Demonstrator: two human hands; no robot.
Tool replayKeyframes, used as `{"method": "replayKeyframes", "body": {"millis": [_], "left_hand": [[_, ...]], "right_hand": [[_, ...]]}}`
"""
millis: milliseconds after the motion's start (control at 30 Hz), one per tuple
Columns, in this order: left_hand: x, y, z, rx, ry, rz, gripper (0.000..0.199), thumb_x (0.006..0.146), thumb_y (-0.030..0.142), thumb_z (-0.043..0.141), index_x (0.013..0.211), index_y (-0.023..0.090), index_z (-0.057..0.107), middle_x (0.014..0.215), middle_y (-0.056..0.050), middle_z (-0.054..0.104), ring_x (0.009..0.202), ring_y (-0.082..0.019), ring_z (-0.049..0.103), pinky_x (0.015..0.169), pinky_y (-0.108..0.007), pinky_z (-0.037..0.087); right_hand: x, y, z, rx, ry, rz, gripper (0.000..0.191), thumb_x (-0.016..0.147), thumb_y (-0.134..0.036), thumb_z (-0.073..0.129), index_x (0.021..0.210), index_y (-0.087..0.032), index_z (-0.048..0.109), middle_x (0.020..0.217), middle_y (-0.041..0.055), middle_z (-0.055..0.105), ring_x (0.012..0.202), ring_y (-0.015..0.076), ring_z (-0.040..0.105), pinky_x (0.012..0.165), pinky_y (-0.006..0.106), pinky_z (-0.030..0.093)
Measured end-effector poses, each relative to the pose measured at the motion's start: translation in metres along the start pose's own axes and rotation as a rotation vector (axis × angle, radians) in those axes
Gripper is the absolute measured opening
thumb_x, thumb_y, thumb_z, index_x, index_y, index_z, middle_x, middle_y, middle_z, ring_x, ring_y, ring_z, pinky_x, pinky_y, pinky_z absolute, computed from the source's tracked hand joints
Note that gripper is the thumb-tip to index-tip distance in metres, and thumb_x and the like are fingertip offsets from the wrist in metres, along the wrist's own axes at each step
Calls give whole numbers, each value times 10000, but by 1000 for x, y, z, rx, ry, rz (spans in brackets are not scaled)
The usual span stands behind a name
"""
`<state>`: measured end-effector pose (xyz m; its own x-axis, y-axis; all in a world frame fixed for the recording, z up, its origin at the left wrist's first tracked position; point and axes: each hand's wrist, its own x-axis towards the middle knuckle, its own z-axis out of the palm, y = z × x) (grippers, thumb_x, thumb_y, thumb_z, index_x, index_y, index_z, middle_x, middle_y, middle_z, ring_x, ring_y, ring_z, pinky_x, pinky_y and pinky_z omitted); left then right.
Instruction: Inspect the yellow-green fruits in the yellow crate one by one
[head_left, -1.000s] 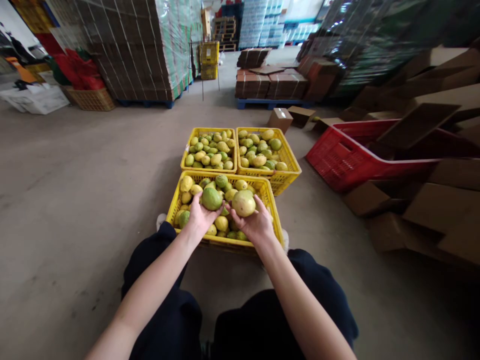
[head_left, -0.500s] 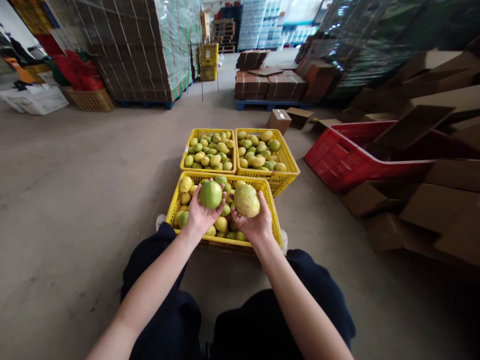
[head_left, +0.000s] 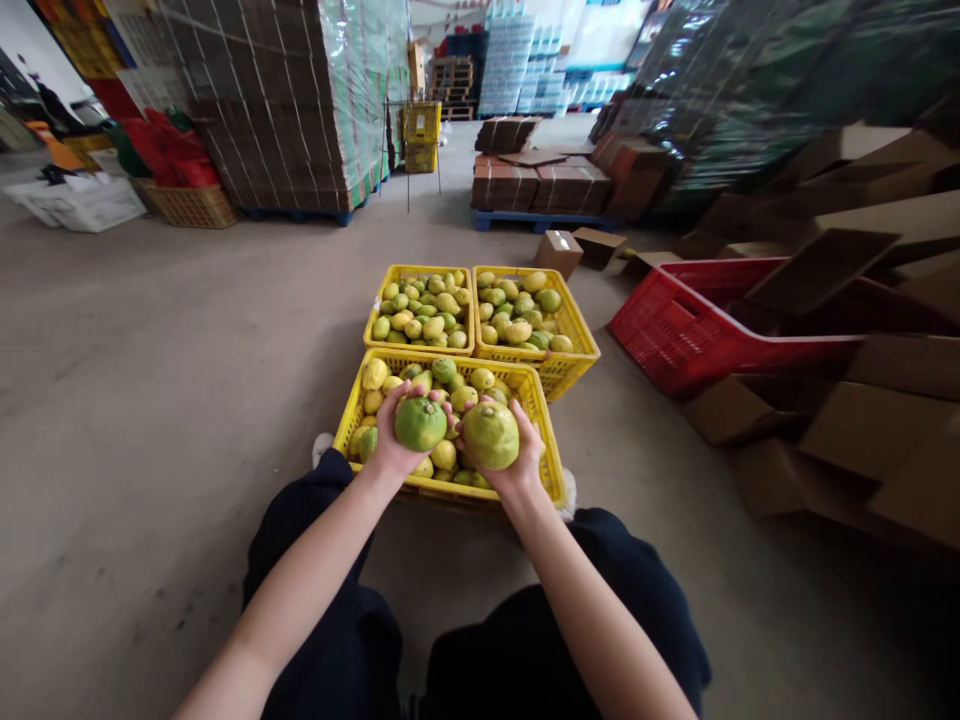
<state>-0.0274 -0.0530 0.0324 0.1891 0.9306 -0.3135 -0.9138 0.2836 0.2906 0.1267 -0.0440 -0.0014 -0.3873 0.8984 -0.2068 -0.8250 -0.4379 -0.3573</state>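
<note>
My left hand [head_left: 394,450] is wrapped round a smooth round green fruit [head_left: 420,424], its brown stem end turned up. In my right hand [head_left: 521,462] sits a larger, lumpy yellow-green fruit [head_left: 490,436], also with its stem end showing. I cannot tell the exact kind of fruit. Both hands are side by side above the near yellow crate [head_left: 551,440], which holds many yellow and green fruits [head_left: 442,455]. Part of that load is hidden by my hands.
Two more yellow crates of similar fruit, left [head_left: 369,325] and right [head_left: 577,340], stand just beyond. A red crate [head_left: 652,330] lies to the right among cardboard boxes [head_left: 885,420]. Farther back are flattened cartons on a blue pallet [head_left: 510,220] and a wrapped stack [head_left: 262,110].
Both fruits have been turned in my hands, so their stem ends now show. My hands are slightly lower in view and still hold the same fruits.
</note>
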Motion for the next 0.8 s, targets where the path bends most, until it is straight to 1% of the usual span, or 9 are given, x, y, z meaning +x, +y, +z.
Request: {"method": "replayKeyframes", "body": {"millis": [67, 200, 300, 467, 533, 633, 733, 800], "left_hand": [[-2, 0, 0, 36, -12, -21, 446, 953, 344, 501, 557, 186, 630, 596, -27, 630, 584, -156, 618, 580, -274, 520], [-4, 1, 0, 112, -63, -54, 562, 981, 354, 402, 477, 182, 581, 543, -35, 580, 519, -149, 591, 521, -268, 484], [-5, 2, -1, 180, -108, -64, 591, 978, 344, 368, 438, 181, 545, 505, -37, 541, 482, -143, 569, 482, -261, 458], [-7, 2, 0, 242, -125, -89, 605, 972, 366, 392, 406, 181, 502, 470, -35, 512, 452, -143, 551, 469, -262, 457], [-8, 2, 2, 210, -109, -93, 574, 963, 360, 420, 427, 178, 516, 490, -37, 535, 464, -146, 561, 480, -266, 470], [-4, 1, 3, 79, -16, -50, 452, 943, 333, 480, 533, 173, 584, 589, -38, 620, 552, -158, 623, 554, -277, 526], [5, -2, 1, -9, 112, 2, 318, 929, 398, 542, 772, 161, 682, 742, -54, 699, 698, -185, 686, 649, -293, 572], [10, -4, 0, -4, 176, 23, 347, 926, 465, 557, 928, 147, 697, 809, -69, 719, 752, -201, 700, 687, -312, 590]], "right_hand": [[0, 1, -2, -36, -35, 8, 193, 785, -348, 670, 814, -159, 699, 783, 74, 764, 738, 261, 746, 656, 396, 633], [-1, 0, -7, -108, -113, 3, 196, 732, -333, 688, 792, -147, 712, 794, 84, 762, 685, 257, 734, 537, 364, 610], [-2, 0, -10, -179, -146, -17, 202, 718, -347, 689, 765, -151, 710, 822, 100, 767, 687, 267, 732, 540, 393, 616], [-3, -1, -11, -240, -158, -28, 217, 711, -366, 684, 722, -150, 693, 822, 118, 762, 688, 282, 732, 523, 411, 613], [-4, 0, -8, -217, -126, -8, 211, 728, -361, 668, 720, -150, 685, 815, 116, 759, 711, 286, 737, 551, 421, 621], [-3, 0, -1, -117, -11, -8, 222, 758, -375, 663, 788, -158, 697, 802, 91, 764, 750, 276, 745, 619, 415, 633], [-1, 1, 7, -12, 149, -35, 219, 811, -378, 656, 899, -181, 695, 793, 54, 770, 768, 256, 750, 636, 380, 634], [1, 1, 10, 29, 231, -52, 202, 840, -370, 647, 951, -204, 683, 812, 36, 776, 759, 240, 748, 595, 347, 626]]}}
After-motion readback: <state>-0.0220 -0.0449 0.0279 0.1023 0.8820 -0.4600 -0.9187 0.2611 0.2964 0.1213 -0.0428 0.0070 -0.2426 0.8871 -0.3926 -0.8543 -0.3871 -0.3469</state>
